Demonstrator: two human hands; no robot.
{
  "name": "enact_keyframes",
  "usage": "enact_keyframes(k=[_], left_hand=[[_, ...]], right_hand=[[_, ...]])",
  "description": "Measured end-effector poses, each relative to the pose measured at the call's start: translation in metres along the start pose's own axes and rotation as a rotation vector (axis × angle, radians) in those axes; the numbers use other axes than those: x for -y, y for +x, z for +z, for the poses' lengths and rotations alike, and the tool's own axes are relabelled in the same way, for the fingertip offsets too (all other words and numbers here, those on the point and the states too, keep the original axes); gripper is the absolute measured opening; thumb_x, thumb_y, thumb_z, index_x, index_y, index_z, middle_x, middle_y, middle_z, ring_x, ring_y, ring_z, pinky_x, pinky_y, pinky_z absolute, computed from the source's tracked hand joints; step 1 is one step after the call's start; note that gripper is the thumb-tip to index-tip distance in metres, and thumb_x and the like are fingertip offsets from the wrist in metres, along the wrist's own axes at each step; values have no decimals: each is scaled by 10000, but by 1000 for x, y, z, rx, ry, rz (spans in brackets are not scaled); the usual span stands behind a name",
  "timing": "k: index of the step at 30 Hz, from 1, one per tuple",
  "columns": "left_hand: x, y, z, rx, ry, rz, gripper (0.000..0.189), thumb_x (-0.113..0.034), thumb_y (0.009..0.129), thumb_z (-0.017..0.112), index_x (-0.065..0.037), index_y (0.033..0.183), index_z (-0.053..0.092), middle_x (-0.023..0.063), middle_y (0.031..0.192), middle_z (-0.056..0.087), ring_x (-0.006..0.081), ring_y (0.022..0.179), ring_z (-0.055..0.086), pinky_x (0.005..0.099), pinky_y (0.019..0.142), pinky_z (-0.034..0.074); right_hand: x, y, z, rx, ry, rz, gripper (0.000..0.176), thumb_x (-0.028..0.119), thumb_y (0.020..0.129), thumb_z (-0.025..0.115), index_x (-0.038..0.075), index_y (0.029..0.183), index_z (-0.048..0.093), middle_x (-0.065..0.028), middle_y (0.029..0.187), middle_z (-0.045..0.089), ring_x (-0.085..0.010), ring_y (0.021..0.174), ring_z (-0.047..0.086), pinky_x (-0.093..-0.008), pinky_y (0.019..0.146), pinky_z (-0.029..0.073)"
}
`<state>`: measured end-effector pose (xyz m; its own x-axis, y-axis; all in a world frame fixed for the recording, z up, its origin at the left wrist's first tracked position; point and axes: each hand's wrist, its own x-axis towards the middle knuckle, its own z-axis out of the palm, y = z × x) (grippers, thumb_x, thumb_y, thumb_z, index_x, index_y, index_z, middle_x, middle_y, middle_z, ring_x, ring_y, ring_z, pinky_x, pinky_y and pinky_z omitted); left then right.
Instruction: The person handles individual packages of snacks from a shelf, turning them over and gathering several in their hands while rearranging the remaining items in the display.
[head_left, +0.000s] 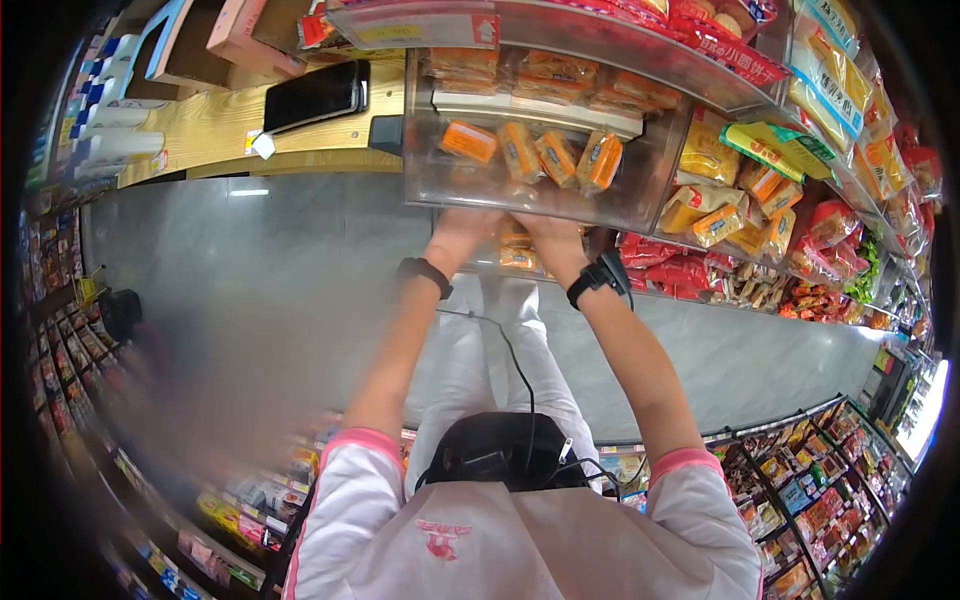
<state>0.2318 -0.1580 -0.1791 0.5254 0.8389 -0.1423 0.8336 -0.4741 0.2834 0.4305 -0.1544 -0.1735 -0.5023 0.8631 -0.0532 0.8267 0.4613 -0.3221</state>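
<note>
My left hand (pixel 466 228) and my right hand (pixel 551 236) reach side by side under the front edge of a clear plastic bin (pixel 535 205). The fingers of both are hidden beneath it. Inside the bin, several small orange-wrapped snack packs (pixel 519 152) stand in a loose front row, with stacked packs (pixel 555 72) behind a white strip. Between my wrists, more orange packs (pixel 517 257) show in a lower bin, close to both hands. A black band is on each wrist.
A black phone (pixel 316 96) lies on the wooden counter (pixel 210 110) at left. Right of the bin are compartments of bagged snacks (pixel 714 215) and red packets (pixel 665 262). A cable (pixel 512 350) hangs in front of my body. Shelves of goods (pixel 810 490) stand behind me.
</note>
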Motion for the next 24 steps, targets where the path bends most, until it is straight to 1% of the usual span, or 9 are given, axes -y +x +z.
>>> enact_keyframes(k=[2, 3, 5, 8, 9, 14, 19, 22, 24], left_hand=[[-5, -6, -33, 203, -120, -4, 634, -129, 653, 736, -159, 1247, 514, 90, 1118, 576, 296, 1043, 581, 419, 830, 513], [-7, -14, -36, 136, -65, 15, 653, -140, 640, 746, -149, 1248, 510, 98, 1157, 556, 302, 1062, 570, 416, 841, 511], [-14, -34, -40, -3, 49, 57, 692, -161, 613, 765, -128, 1251, 501, 116, 1234, 517, 314, 1100, 549, 411, 864, 509], [-29, -55, -74, 103, -128, 42, 679, -162, 621, 762, -92, 1243, 498, 134, 1305, 459, 325, 1144, 518, 410, 889, 505], [-35, -61, -88, 60, -137, 80, 677, -163, 623, 764, -83, 1240, 497, 135, 1303, 465, 326, 1142, 523, 411, 891, 506], [-69, -76, -191, -137, -259, 182, 684, -171, 614, 787, -61, 1222, 495, 139, 1293, 486, 337, 1129, 543, 416, 902, 504], [-83, -54, -257, -271, -276, -6, 708, -122, 620, 764, -29, 1260, 476, 166, 1287, 477, 358, 1183, 492, 420, 958, 457], [-60, -26, -243, -258, -23, -37, 819, -111, 597, 782, -25, 1321, 408, 176, 1304, 453, 360, 1200, 473, 409, 990, 433], [-49, -12, -236, -298, -43, -36, 817, -81, 655, 757, 2, 1362, 356, 205, 1333, 427, 379, 1238, 431, 422, 1034, 388]], right_hand=[[14, -17, -30, 164, 125, 110, 562, 52, 838, 535, 331, 1326, 502, -185, 1184, 502, -406, 1114, 485, -461, 782, 529], [22, -24, -44, 110, 40, 99, 707, 10, 807, 545, 413, 1378, 433, -198, 1257, 456, -407, 1085, 513, -425, 783, 549], [29, -42, -59, 28, 51, 26, 740, -7, 781, 557, 399, 1387, 430, -233, 1254, 429, -440, 1088, 488, -436, 812, 542], [38, -74, -93, 90, 256, -56, 710, 42, 758, 654, 370, 1362, 476, -286, 1229, 396, -483, 1164, 401, -462, 878, 503], [44, -85, -106, 33, 214, -126, 684, 47, 749, 674, 350, 1340, 509, -274, 1213, 398, -487, 1167, 398, -487, 951, 451], [75, -100, -211, -124, 278, -261, 801, 6, 690, 672, 418, 1349, 479, -234, 1193, 435, -478, 1153, 430, -487, 921, 491], [72, -63, -265, -152, 123, -235, 721, 73, 716, 736, 338, 1345, 504, -241, 1250, 409, -476, 1222, 385, -505, 988, 432], [67, -35, -270, -184, 44, -201, 775, 64, 729, 720, 345, 1394, 437, -247, 1279, 401, -479, 1239, 375, -485, 976, 452], [59, -19, -266, -173, 63, -202, 824, -6, 744, 648, 333, 1438, 363, -264, 1317, 387, -473, 1237, 390, -466, 953, 478]])
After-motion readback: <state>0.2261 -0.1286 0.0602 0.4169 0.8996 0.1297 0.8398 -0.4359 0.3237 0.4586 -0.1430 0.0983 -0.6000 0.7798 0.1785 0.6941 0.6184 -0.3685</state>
